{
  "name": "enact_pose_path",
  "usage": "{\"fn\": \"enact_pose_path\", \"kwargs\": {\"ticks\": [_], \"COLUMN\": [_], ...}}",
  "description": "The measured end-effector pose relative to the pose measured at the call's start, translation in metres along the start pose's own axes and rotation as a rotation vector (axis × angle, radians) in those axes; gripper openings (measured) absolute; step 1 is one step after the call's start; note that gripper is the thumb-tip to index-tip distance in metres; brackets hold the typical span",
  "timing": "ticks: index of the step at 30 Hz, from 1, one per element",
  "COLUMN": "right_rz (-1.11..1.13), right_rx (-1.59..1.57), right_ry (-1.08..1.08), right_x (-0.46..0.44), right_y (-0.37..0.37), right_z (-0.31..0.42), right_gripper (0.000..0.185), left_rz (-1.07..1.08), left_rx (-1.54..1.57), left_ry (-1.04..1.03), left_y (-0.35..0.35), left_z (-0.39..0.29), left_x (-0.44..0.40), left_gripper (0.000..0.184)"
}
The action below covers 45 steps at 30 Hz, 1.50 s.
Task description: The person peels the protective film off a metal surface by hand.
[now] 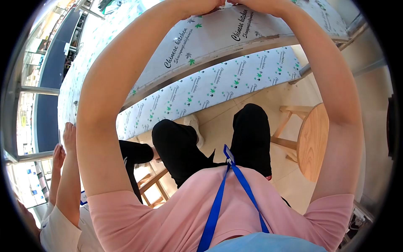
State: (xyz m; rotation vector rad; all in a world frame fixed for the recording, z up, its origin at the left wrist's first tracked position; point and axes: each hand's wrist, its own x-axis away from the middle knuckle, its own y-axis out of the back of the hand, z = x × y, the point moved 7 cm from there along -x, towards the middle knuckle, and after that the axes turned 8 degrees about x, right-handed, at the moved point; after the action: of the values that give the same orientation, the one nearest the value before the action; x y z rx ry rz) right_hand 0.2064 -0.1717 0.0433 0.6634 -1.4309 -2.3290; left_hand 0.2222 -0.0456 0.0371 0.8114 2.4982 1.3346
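Note:
Both hands are at the top edge of the head view, over the table, and are partly cut off by the frame. The fingers of my left hand (205, 6) look bent and drawn together, close to the tips of my right hand (262, 5). My right hand is likewise closed, its fingertips pointing at the left. Whatever is between them lies too near the edge to make out. Below them is the table's covering (210, 35), white with green leaves and black "Chinese kitchen" lettering.
Under the tabletop is a lower shelf (210, 86) with the same printed covering. A round wooden stool (315, 143) stands at right. At left, another person's hands (69, 136) reach the table edge. A blue lanyard (216, 210) hangs over my pink shirt.

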Motion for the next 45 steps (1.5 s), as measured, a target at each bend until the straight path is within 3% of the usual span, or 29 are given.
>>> {"fn": "enact_pose_path", "kwargs": {"ticks": [10,22,25,27,28,29,30,33,36,37,38,39,40,41,42,45], "right_rz": [-0.017,-0.032,-0.043,-0.063,-0.072,-0.093,-0.149,-0.005,-0.03,-0.028,-0.025,-0.021,-0.027,-0.034,-0.04,-0.048], "right_rx": [0.029,0.035,0.071,0.098,0.107,0.066,0.092,0.007,-0.073,-0.064,-0.059,-0.053,-0.067,-0.057,-0.047,-0.039], "right_ry": [0.041,0.052,-0.002,0.034,0.079,0.166,0.193,0.041,0.016,0.026,0.032,0.034,0.042,0.041,0.041,0.025], "right_x": [0.004,0.003,0.011,0.009,-0.003,0.004,0.009,0.009,0.01,0.01,0.01,0.01,0.01,0.01,0.01,0.01], "right_y": [0.005,0.003,-0.001,-0.005,-0.007,-0.002,0.001,0.0,-0.002,-0.003,-0.003,-0.004,-0.004,-0.004,-0.004,-0.004], "right_z": [0.008,0.004,-0.009,-0.021,-0.015,0.003,0.005,0.008,0.004,0.005,0.003,0.002,0.003,0.002,0.001,0.003], "right_gripper": [0.028,0.028,0.024,0.021,0.02,0.027,0.023,0.018,0.016,0.015,0.015,0.014,0.015,0.015,0.015,0.015], "left_rz": [0.079,0.03,0.001,0.058,0.006,-0.104,-0.155,-0.424,-0.49,-0.436,-0.44,-0.407,-0.433,-0.531,-0.479,-0.459], "left_rx": [-0.315,-0.091,-0.314,-0.45,-0.439,-0.366,-0.437,-0.249,-0.327,-0.256,-0.303,-0.316,-0.177,-0.443,-0.399,-0.348], "left_ry": [-0.201,-0.091,-0.353,-0.176,-0.277,-0.373,-0.271,-0.178,-0.327,-0.126,-0.126,0.028,0.217,0.15,0.41,0.658], "left_y": [-0.008,0.004,-0.007,-0.024,-0.036,-0.02,-0.022,-0.007,0.026,0.047,0.069,0.092,0.116,0.145,0.159,0.192], "left_z": [-0.006,-0.006,0.008,0.028,0.02,-0.011,-0.018,-0.029,-0.01,0.023,0.052,0.089,0.159,0.204,0.182,0.252], "left_x": [-0.008,0.012,-0.007,-0.028,-0.036,0.01,0.02,0.072,0.133,0.148,0.173,0.195,0.209,0.237,0.282,0.338], "left_gripper": [0.026,0.027,0.026,0.024,0.024,0.025,0.023,0.025,0.027,0.03,0.031,0.033,0.033,0.034,0.03,0.029]}}
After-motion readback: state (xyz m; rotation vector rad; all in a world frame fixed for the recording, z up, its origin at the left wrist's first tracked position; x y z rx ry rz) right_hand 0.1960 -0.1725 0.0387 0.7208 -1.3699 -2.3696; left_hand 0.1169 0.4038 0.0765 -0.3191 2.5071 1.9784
